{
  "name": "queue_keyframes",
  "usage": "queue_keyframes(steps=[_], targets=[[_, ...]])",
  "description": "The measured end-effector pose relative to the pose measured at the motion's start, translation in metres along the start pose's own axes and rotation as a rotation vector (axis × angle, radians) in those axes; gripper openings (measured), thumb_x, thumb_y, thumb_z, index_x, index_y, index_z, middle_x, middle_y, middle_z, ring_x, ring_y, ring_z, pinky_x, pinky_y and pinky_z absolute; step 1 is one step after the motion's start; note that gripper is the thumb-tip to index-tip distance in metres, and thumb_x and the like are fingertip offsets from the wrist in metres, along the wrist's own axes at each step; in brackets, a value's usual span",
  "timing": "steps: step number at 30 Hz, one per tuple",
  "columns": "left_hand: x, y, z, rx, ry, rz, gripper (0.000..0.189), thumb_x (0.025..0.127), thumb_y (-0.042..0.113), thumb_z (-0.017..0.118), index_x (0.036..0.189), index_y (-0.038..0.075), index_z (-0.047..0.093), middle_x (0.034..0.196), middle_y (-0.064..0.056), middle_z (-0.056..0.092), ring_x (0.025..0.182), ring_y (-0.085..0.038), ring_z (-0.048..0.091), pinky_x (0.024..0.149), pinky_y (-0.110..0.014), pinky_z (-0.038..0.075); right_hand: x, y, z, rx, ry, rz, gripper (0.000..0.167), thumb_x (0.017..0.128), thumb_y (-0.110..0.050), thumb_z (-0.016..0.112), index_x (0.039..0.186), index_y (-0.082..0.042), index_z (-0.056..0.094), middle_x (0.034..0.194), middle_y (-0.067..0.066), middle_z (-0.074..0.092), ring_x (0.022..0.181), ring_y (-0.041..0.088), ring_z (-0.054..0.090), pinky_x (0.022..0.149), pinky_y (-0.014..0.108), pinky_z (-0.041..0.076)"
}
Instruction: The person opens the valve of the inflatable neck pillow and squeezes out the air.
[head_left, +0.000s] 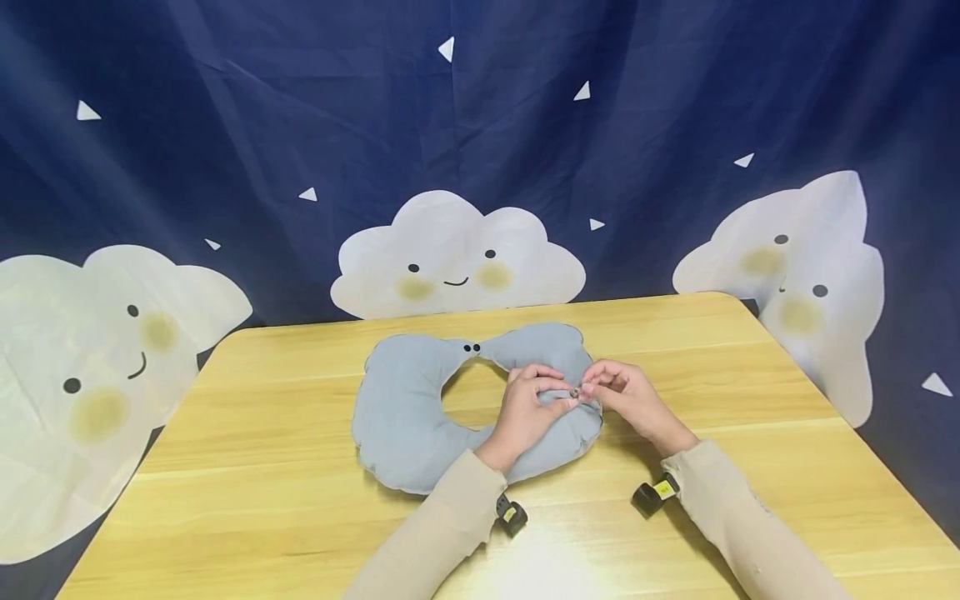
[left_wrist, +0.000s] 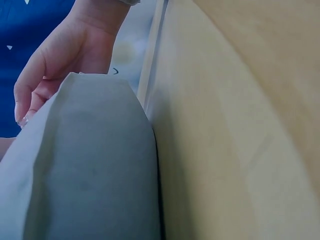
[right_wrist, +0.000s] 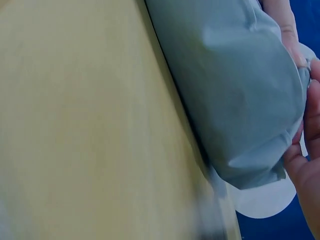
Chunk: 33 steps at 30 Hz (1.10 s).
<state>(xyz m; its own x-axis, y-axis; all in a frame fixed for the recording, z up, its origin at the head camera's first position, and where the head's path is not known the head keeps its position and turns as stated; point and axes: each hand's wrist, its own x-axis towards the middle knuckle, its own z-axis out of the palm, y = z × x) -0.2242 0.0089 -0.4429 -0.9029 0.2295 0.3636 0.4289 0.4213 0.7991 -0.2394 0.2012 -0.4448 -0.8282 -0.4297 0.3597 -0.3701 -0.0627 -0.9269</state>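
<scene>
A grey inflatable neck pillow lies puffed up on the table. On its right lobe is a small valve at the fingertips of both hands. My left hand reaches over the pillow and pinches its surface beside the valve with thumb and forefinger. From the right, my right hand pinches at the valve; its palm side shows in the left wrist view. In the right wrist view the pillow's wrinkled side hides part of the fingers, and the exact grip on the valve is too small to see.
Two black snaps join the pillow's ends at the back. The wooden table extends around the pillow. Behind the table hangs a dark blue curtain printed with clouds. A black wrist device sits at the right cuff.
</scene>
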Motion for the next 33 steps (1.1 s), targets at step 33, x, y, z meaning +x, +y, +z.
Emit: queue_keyframes(steps=[33], targets=[[-0.002,-0.008,0.001,-0.112,-0.014,-0.039,0.014,0.077,0.018,0.078,0.089,0.012,0.076,0.104,0.004,0.066,0.106,-0.015,0.05,0.096,-0.035,0.035,-0.003,-0.008,-0.005,-0.251,-0.061,0.001,0.015,0.079,0.011,0.068,0.093,0.011,0.07,0.098,0.024,0.068,0.09,0.01,0.065,0.075,0.021,0.053]])
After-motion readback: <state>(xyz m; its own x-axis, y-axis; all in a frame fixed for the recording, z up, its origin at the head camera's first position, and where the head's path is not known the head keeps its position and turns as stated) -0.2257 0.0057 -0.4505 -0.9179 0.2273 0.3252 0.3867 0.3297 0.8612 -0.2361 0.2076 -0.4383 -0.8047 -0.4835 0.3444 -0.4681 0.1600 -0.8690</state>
